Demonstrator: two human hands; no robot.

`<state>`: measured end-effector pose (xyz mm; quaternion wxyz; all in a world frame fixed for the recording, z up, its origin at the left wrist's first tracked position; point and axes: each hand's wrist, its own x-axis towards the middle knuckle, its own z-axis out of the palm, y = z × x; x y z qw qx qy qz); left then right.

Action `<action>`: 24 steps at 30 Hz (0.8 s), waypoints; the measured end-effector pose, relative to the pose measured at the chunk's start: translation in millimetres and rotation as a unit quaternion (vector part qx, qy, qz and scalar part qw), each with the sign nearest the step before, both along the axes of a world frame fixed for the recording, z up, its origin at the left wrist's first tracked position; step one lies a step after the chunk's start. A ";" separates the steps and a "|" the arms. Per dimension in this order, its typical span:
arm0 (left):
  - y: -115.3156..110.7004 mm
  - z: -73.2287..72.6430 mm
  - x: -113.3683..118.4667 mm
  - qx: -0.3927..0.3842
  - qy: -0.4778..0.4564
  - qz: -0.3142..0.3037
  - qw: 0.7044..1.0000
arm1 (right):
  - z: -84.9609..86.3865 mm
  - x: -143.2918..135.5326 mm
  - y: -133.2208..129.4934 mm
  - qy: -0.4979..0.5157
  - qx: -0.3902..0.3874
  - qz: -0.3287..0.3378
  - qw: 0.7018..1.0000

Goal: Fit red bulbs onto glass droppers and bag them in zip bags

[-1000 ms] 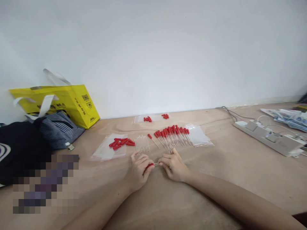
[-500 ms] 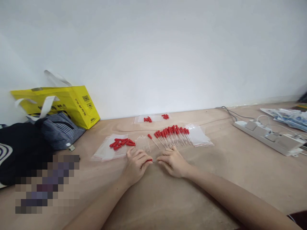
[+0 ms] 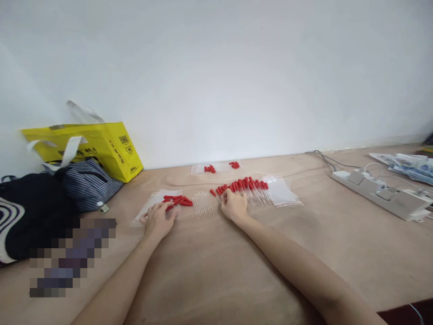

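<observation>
My left hand [image 3: 158, 220] reaches over the loose red rubber bulbs [image 3: 182, 201], its fingertips at the near ones and its thumb apart. Those bulbs lie on a stack of clear plastic bags [image 3: 139, 217]. Between my hands, thin glass tubes [image 3: 203, 205] lie side by side. My right hand [image 3: 234, 205] is closed at the left part of a row of red-bulbed glass droppers [image 3: 259, 192]. It pinches a dropper there, mostly hidden by the fingers. One dropper with a red bulb [image 3: 213, 192] lies just left of that hand.
Flat clear bags [image 3: 282, 192] lie right of the row. Farther back, another bag [image 3: 198, 169] bears small red bulbs. A power strip [image 3: 382, 192] with plugs and cables is at the right. A yellow bag [image 3: 115, 153], striped pouch [image 3: 93, 183] and black bag [image 3: 40, 212] stand left.
My hands have parted from a red bulb and glass tube held between them. The left went left to the loose bulbs; the right moved forward to the dropper row.
</observation>
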<state>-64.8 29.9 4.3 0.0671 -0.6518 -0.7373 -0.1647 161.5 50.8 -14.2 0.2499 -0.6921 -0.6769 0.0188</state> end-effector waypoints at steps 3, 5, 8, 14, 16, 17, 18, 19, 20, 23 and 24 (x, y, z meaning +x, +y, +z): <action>4.8 -3.4 -5.9 0.012 -0.004 -0.014 1.000 | -0.3 -1.6 -0.2 -0.004 0.000 0.005 1.000; 9.1 -6.7 -10.5 0.032 -0.007 -0.025 0.999 | 0.4 -0.8 -1.7 -0.005 0.002 0.007 1.000; 16.3 -11.3 -17.4 0.053 -0.011 -0.030 0.998 | 3.7 -2.4 -4.3 -0.008 0.017 0.026 0.999; 26.2 -15.6 -23.8 0.073 -0.006 -0.046 0.996 | 11.9 -22.5 -4.7 -0.011 -0.020 0.045 0.999; 26.5 -14.9 -23.3 0.079 0.000 -0.052 0.996 | 13.3 -29.5 -2.4 -0.014 -0.049 0.036 0.998; 25.7 -14.1 -22.2 0.081 0.003 -0.054 0.995 | 13.7 -32.4 -1.0 -0.014 -0.058 0.030 0.998; 24.0 -12.8 -20.2 0.082 0.006 -0.054 0.995 | 14.0 -34.8 0.5 -0.012 -0.064 0.024 0.998; 21.2 -11.1 -17.2 0.086 0.010 -0.056 0.995 | 14.3 -36.8 1.9 -0.010 -0.067 0.019 0.997; 17.4 -9.1 -12.9 0.091 0.017 -0.062 0.994 | 14.5 -38.5 3.2 -0.007 -0.072 0.014 0.997; -0.2 -2.6 7.5 0.118 0.038 -0.119 0.985 | 15.2 -41.5 5.6 0.003 -0.085 0.005 0.996; -7.4 -1.0 16.0 0.127 0.032 -0.152 0.980 | 15.7 -41.8 5.9 0.006 -0.086 0.005 0.996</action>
